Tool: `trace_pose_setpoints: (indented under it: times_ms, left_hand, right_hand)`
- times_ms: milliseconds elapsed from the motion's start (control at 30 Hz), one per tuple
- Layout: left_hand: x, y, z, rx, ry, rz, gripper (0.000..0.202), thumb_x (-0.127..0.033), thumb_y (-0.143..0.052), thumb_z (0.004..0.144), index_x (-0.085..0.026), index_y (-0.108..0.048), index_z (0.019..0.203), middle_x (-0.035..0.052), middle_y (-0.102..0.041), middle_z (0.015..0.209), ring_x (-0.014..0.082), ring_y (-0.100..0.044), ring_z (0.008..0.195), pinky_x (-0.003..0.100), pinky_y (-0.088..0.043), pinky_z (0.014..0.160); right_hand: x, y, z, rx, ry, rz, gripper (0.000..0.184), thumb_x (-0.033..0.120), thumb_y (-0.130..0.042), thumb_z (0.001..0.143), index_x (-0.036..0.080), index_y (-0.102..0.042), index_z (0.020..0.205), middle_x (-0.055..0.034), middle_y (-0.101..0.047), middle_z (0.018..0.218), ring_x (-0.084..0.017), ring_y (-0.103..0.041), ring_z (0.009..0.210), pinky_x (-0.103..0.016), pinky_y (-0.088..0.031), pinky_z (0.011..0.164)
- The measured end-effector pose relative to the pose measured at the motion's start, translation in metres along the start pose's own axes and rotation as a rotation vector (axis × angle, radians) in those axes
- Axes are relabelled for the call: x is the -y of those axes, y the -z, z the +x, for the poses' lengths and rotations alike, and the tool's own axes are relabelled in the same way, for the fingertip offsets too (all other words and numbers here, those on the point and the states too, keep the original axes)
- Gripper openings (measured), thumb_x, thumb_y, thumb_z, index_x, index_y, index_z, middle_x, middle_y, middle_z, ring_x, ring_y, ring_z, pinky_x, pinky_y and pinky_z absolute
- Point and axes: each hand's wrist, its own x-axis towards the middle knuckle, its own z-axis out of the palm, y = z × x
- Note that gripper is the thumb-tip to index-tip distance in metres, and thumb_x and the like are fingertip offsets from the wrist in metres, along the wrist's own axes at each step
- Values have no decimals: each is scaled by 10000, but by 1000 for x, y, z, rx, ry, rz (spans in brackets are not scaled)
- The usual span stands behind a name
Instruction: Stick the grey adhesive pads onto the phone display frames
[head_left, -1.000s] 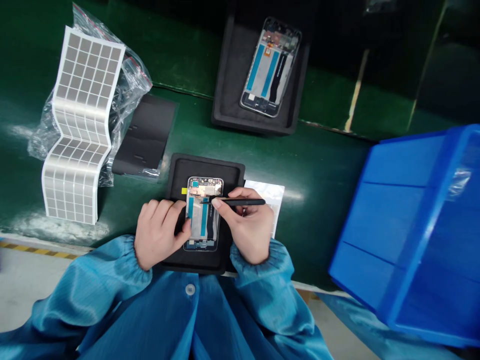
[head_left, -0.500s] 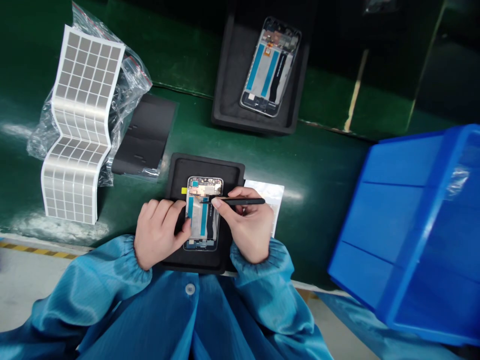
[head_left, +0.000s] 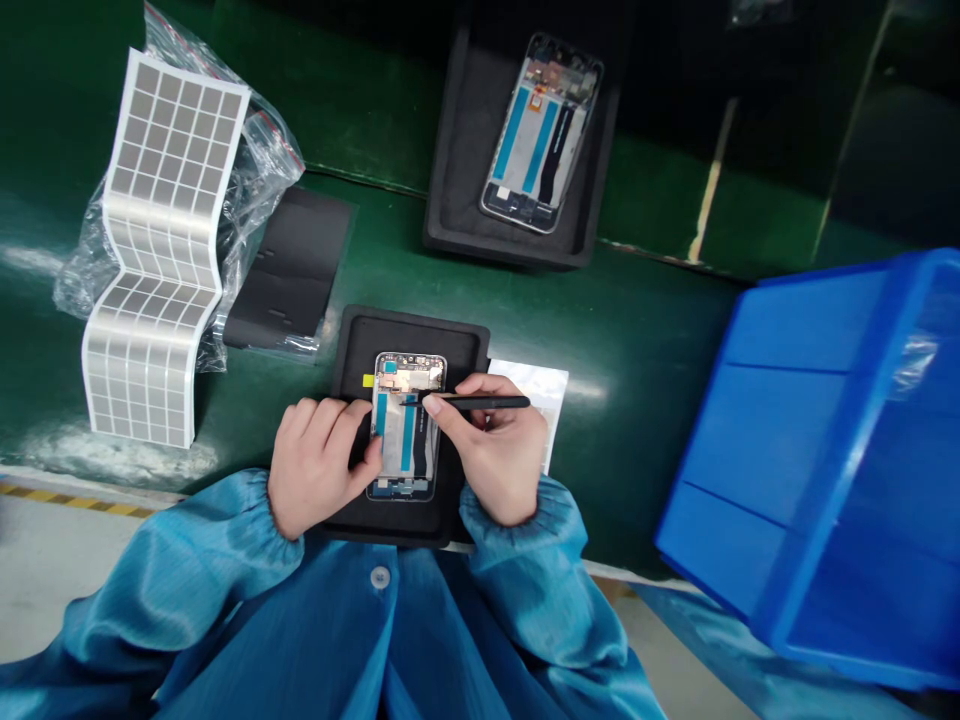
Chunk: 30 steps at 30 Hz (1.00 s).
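Observation:
An opened phone [head_left: 394, 438], its inner parts and two blue strips exposed, lies in a small black tray [head_left: 469, 345]. My left hand [head_left: 319, 460] holds its left edge, thumb and forefinger pressed against it and the other fingers curled. Between the fingers of my right hand [head_left: 501, 450] is a pair of black tweezers [head_left: 487, 403]. Their tip points left and rests at or just above the upper middle of the phone; whether it touches, I cannot tell. A yellow tab [head_left: 367, 381] shows beside the phone's upper left edge.
Farther back, a larger black tray [head_left: 457, 200] bears a second opened phone [head_left: 541, 135]. Left are a sheet of grey square stickers [head_left: 161, 270], clear plastic bags [head_left: 262, 150] and black sheets [head_left: 292, 265]. A white paper [head_left: 551, 390] lies right, near a big blue bin [head_left: 772, 430].

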Motion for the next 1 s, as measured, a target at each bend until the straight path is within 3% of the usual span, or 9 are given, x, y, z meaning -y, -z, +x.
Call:
trace_pose_setpoints:
  times_ms: [467,700,1000]
  left_hand:
    - [-1,0,-2,-2,-1,3,305,-324,-649,863,-130,-652,1098,94,-641,907,234,-471,784,381,-357,687]
    - [1,2,0,67,-65,78,425,-377,-638,889,-293,-632,1306,57,-605,905,219,-426,763,368,-292,674]
    - [1,3,0,66,-68,98,412,-391,-627,899,-307,-654,1302,53,-588,881,209,-415,767,361,-278,684]
  right_hand:
    - [0,0,-1,-8,11,8,261,322,-823,695,181,-613,761,73,-443,550,-61,-307,455,-214,-309,409]
    - [-2,0,-1,-2,7,9,258,330,-822,699,181,-620,761,69,-464,561,-64,-309,467,-213,-300,415]
    - [-2,1,-1,-2,9,31,250,297,-822,699,169,-615,759,72,-469,570,-49,-287,458,-201,-282,407]
